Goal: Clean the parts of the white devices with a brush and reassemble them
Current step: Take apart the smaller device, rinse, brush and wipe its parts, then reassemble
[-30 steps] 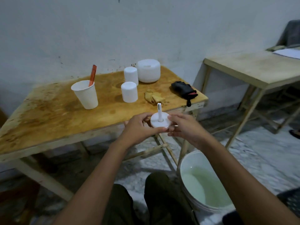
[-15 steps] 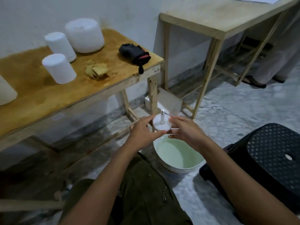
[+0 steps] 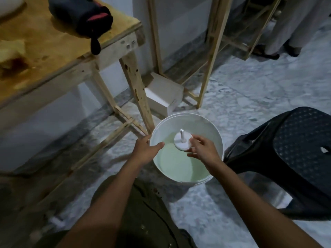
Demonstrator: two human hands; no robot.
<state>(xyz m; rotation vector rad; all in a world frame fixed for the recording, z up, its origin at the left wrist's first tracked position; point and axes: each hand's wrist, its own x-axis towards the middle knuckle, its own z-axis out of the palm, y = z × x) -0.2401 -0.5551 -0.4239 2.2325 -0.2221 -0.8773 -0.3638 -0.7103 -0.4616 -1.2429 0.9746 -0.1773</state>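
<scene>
A white disc part with an upright stem (image 3: 182, 141) is held by its right edge in my right hand (image 3: 201, 149), above a white bucket (image 3: 206, 125) of pale greenish water on the floor. My left hand (image 3: 145, 149) is off the part, fingers apart, at the bucket's left rim. The edge of one white device (image 3: 7, 4) shows at the top left on the wooden table (image 3: 59, 58). No brush is in view.
A black pouch with a red patch (image 3: 80, 13) hangs over the table's corner, and a yellow cloth (image 3: 10, 49) lies at the left. A white box (image 3: 161, 93) sits under the table legs. A black plastic stool (image 3: 295, 154) stands right of the bucket.
My view has swung down from the table to the bucket. Both hands carried the disc part over the water, then my left hand let go; only the right holds it now.
</scene>
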